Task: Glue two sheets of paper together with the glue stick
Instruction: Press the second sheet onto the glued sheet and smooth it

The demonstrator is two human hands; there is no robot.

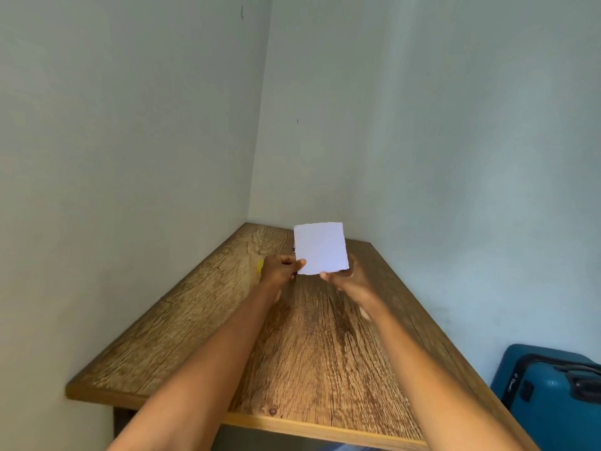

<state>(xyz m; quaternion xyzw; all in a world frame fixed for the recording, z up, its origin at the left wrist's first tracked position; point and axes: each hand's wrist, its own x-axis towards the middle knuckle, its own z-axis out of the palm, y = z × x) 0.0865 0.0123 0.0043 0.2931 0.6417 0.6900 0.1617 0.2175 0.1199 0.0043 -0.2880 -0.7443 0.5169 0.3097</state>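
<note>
A small white square of paper [320, 248] is held upright above the far part of the wooden table [201, 340]. My left hand [279, 270] pinches its lower left corner between thumb and fingers. My right hand [346, 281] holds its lower right edge from below. I cannot tell whether this is one sheet or two pressed together. A bit of yellow [260, 266] peeks out on the table behind my left hand, mostly hidden. A small dark object [293, 251] shows just left of the paper's edge; it is too hidden to identify.
The table stands in a corner, with pale walls close on the left and at the back. A blue suitcase [549, 385] stands on the floor to the right of the table.
</note>
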